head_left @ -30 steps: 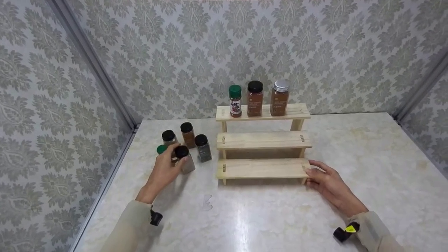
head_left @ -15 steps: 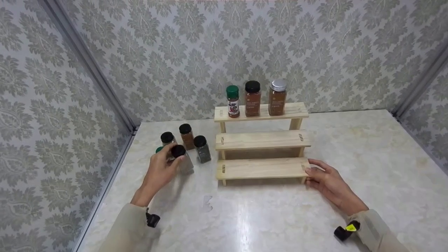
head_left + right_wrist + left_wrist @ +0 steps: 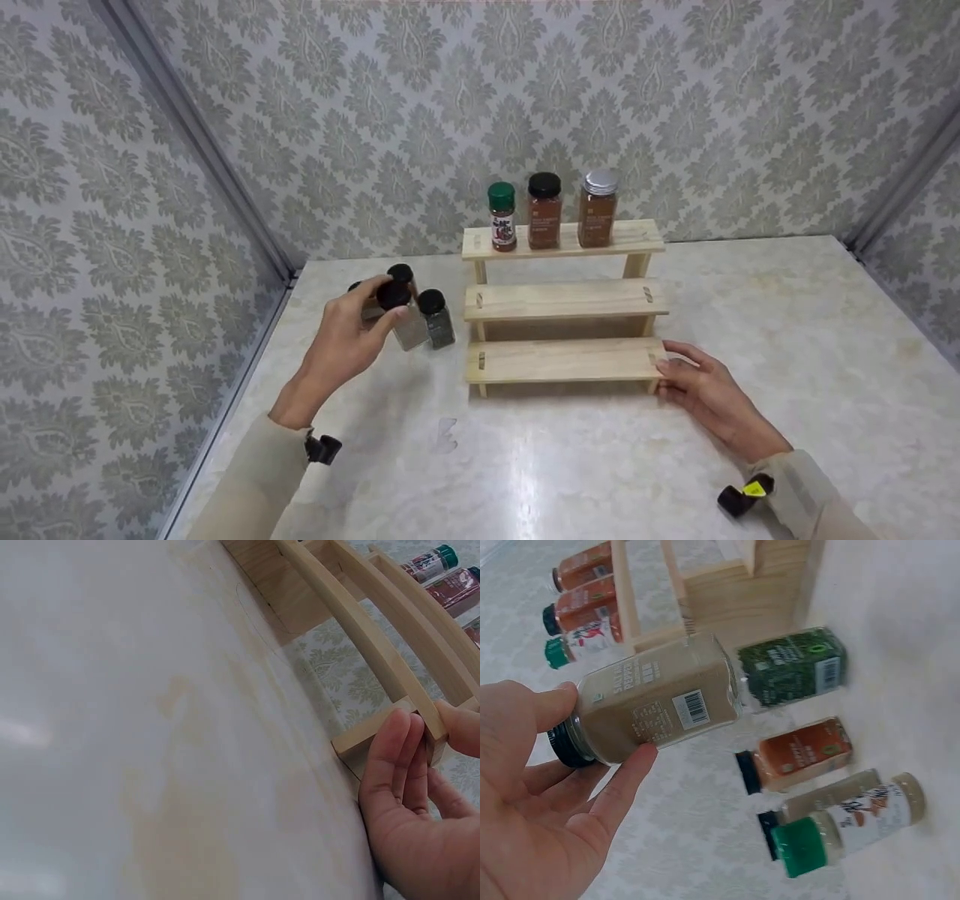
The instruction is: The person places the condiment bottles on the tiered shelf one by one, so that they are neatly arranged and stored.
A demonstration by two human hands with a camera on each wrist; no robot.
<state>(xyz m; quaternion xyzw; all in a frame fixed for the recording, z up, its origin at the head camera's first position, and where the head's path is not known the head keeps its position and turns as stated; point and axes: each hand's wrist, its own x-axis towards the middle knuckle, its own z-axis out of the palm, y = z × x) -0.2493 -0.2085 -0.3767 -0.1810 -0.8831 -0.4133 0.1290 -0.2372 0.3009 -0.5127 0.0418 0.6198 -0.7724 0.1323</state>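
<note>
My left hand (image 3: 346,330) grips a glass spice jar (image 3: 660,697) of grey-brown powder near its black cap, thumb on one side and fingers on the other. In the left wrist view the jar is raised off the table. Behind it stand a jar of green herbs (image 3: 793,669), a jar of orange-red powder (image 3: 802,755), a black-capped jar of pale powder (image 3: 832,791) and a green-capped shaker (image 3: 874,817). My right hand (image 3: 712,397) pinches the right end of the lowest step of a three-tier wooden rack (image 3: 566,360), fingers at the step's underside in the right wrist view.
On the rack's top tier stand a green-capped shaker (image 3: 503,217), a black-capped red jar (image 3: 544,211) and a silver-capped jar (image 3: 598,210). A marble-patterned table (image 3: 570,465) lies beneath, with patterned walls (image 3: 465,97) behind and at the side.
My left hand has lifted the grey-brown powder jar and moved it slightly up and away from me, now overlapping the jars behind it. The right hand stays on the rack.
</note>
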